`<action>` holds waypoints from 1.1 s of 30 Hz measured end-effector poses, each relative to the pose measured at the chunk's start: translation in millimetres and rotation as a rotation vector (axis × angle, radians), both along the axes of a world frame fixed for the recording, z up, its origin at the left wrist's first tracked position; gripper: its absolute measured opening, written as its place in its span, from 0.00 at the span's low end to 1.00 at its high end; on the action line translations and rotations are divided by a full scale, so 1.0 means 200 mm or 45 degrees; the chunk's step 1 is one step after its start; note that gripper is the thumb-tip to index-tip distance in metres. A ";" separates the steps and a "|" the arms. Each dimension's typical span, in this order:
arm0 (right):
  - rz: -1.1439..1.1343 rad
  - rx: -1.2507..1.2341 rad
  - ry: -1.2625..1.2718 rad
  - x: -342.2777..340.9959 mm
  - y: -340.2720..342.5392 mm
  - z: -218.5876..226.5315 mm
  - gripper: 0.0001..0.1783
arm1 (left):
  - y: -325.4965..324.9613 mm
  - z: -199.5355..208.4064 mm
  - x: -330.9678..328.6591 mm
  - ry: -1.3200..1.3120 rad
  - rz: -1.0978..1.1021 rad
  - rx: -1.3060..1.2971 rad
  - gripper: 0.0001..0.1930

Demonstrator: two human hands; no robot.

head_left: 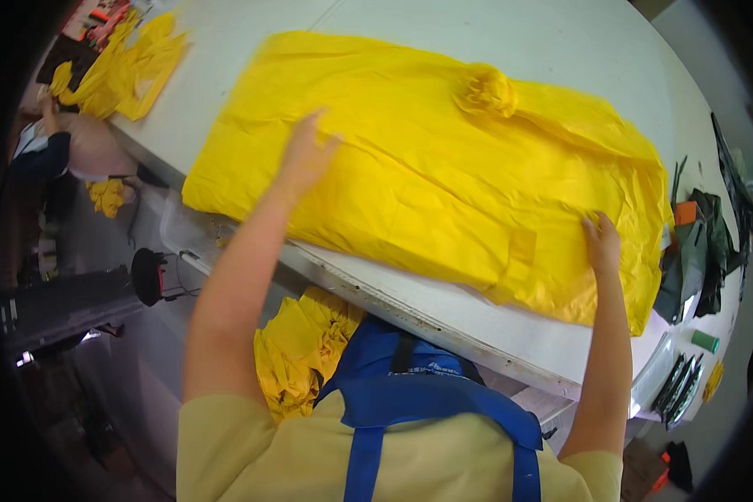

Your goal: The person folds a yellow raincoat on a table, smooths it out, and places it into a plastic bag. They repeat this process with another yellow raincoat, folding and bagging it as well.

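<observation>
A large yellow garment (pixel 393 159) of slick, thin fabric lies spread across the white table in front of me, creased, with a small flap near its right part and a bunched knot (pixel 487 90) at its far edge. My left hand (pixel 308 157), slightly blurred, is over its left half with the fingers apart and nothing in them; whether it touches the fabric is hard to tell. At the right part, my right hand (pixel 604 244) has its fingers bent together on the fabric and seems to pinch it.
Crumpled yellow fabric (pixel 301 351) sits below the table edge by my left side. At the far left, a person (pixel 84 142) is beside more yellow pieces (pixel 142 67). Dark garments (pixel 699 251), a green roll (pixel 705 340) and black packets (pixel 679 386) lie at the right.
</observation>
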State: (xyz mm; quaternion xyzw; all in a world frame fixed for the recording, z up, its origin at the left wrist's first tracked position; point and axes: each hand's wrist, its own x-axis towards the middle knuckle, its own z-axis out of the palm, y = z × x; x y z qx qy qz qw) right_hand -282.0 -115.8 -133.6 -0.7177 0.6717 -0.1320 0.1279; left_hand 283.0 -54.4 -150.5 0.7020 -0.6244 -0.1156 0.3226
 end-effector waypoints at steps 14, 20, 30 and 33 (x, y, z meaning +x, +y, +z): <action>-0.487 -0.237 0.385 -0.74 0.55 -0.13 0.18 | 0.11 -0.05 -0.90 -0.313 -0.492 0.240 0.33; -0.458 -0.032 0.147 -0.87 0.68 -0.24 0.19 | 0.13 0.11 -1.51 -0.629 -1.811 0.024 0.13; -0.461 0.003 0.071 -0.94 0.65 -0.33 0.20 | 0.20 0.02 -0.97 -0.612 -1.612 0.280 0.01; -0.468 0.028 0.068 -0.95 0.64 -0.33 0.19 | 0.34 0.10 -1.20 -0.376 -1.272 0.095 0.08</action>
